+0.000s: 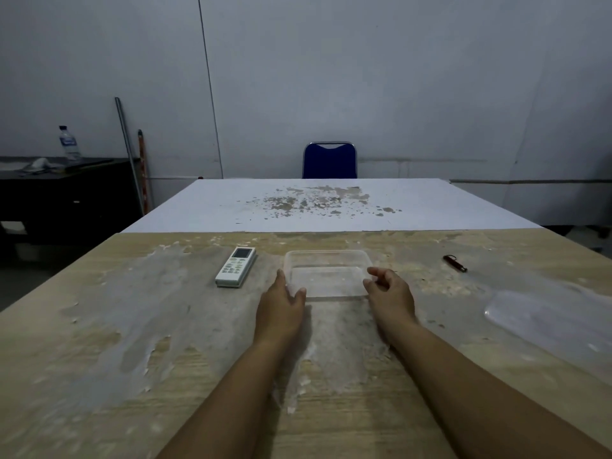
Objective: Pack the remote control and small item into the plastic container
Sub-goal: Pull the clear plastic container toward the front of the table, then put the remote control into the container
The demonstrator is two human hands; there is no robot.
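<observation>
A clear rectangular plastic container (328,256) sits open and empty on the worn wooden table (132,342). My left hand (281,306) grips its near left corner, thumb on the rim. My right hand (390,293) touches its near right corner with curled fingers. A white remote control (235,267) lies face up just left of the container. A small dark red item (455,263), like a keychain light, lies well to the right. The clear lid (546,319) rests flat at the right edge.
A white table (331,207) with flaked paint abuts the far side. A blue chair (329,160) stands behind it. At the left, a dark cabinet (66,200) holds a water bottle (70,144); poles lean on the wall.
</observation>
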